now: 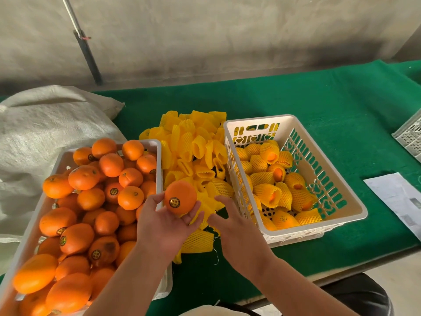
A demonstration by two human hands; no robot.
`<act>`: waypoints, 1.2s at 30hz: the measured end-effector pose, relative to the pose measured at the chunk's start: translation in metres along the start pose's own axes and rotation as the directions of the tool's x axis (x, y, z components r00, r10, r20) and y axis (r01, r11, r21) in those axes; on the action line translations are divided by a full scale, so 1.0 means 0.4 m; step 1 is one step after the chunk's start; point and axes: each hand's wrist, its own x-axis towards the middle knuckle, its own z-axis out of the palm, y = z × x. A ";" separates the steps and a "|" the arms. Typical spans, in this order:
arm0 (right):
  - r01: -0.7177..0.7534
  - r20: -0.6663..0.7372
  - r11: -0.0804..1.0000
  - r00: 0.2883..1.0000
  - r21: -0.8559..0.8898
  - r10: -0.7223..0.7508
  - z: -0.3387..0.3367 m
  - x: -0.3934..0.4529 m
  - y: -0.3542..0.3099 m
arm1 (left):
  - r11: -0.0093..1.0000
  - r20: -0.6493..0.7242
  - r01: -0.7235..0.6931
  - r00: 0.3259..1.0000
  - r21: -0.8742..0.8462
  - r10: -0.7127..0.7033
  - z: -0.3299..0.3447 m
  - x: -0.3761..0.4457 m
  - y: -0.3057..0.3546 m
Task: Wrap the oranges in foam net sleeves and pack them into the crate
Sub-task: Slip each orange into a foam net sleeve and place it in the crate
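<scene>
cut off: tray of bare oranges (27, 224) at left and bottom edges | grey crate (410, 135) (right edge) | hidden: right hand (230, 222) fingertips behind foam sleeves (196, 156) | too small: orange's sticker (174, 202) print

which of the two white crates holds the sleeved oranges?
The right crate, beside the right hand. Its oranges wear yellow foam net sleeves; the left crate holds only bare oranges.

a woven sack (45, 133), paper sheet (396, 199) and pole (87, 53) flank the green cloth (319, 99).

The left hand (164, 221) (palm up) has its fingers curled in a cradle, while the right hand (234, 221) reaches forward, fingers relaxed.
</scene>
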 end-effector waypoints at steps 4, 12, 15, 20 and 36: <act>-0.178 -0.040 0.984 0.983 -0.014 0.178 0.027 0.004 -0.013 | 0.998 -0.021 -0.049 0.999 0.043 0.050 0.014 0.007 -0.027; -0.190 0.104 0.980 0.978 0.058 0.183 0.039 0.020 -0.015 | 0.994 -0.021 -0.100 0.995 0.049 0.101 0.017 0.017 -0.053; -0.217 0.152 0.971 0.968 0.098 0.201 0.048 0.031 -0.013 | 0.987 -0.017 -0.134 0.991 0.085 0.136 0.025 0.018 -0.068; -0.306 0.025 0.896 0.949 0.322 0.315 0.030 0.050 -0.009 | 0.864 0.008 -0.285 0.951 0.415 0.310 0.015 0.009 -0.100; -0.137 -0.116 0.961 0.979 0.239 0.168 -0.003 0.015 -0.007 | 0.042 0.207 -0.240 0.904 0.970 0.374 -0.048 0.021 -0.122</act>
